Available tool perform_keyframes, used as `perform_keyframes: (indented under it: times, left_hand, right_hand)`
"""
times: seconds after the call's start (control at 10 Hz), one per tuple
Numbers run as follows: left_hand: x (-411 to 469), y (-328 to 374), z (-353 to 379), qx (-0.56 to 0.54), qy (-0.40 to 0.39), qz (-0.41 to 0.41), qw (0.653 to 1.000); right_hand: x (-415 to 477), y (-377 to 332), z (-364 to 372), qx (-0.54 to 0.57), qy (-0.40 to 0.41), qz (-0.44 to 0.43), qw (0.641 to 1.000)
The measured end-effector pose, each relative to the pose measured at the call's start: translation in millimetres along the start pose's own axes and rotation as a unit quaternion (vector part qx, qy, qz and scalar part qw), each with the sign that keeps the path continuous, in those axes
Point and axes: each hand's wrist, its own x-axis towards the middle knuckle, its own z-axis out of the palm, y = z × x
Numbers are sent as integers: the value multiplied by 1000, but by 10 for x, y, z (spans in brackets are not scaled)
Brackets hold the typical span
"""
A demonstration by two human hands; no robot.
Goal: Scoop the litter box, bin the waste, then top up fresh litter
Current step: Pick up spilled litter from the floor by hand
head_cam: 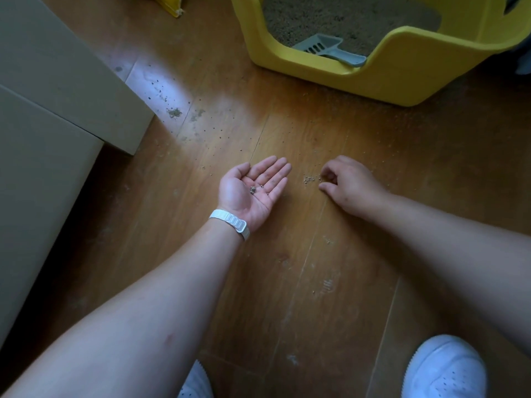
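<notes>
A yellow litter box stands on the wooden floor at the top right, filled with brownish litter. A grey slotted scoop lies inside it near the low front edge. My left hand lies palm up on the floor, flat and open, with a few litter grains resting in the palm. My right hand is palm down beside it, fingers curled and pinching at a small pile of spilled grains on the floor.
Loose litter grains are scattered over the floorboards, thickest at the left. Large cardboard boxes stand on the left. A yellow bag corner shows at the top. My white shoes are at the bottom.
</notes>
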Motion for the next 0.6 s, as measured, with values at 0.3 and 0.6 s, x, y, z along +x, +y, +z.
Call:
perform_keyframes:
  times: [0.3,0.6]
  left_hand:
    - [28,12,-50,2,13,1,1000]
    - [88,-55,2,12,17,-6,1000]
  right_hand:
    - [128,-2,-14,-50,-18,-38,998]
    - [137,-153,24,-145,-17,-22,989]
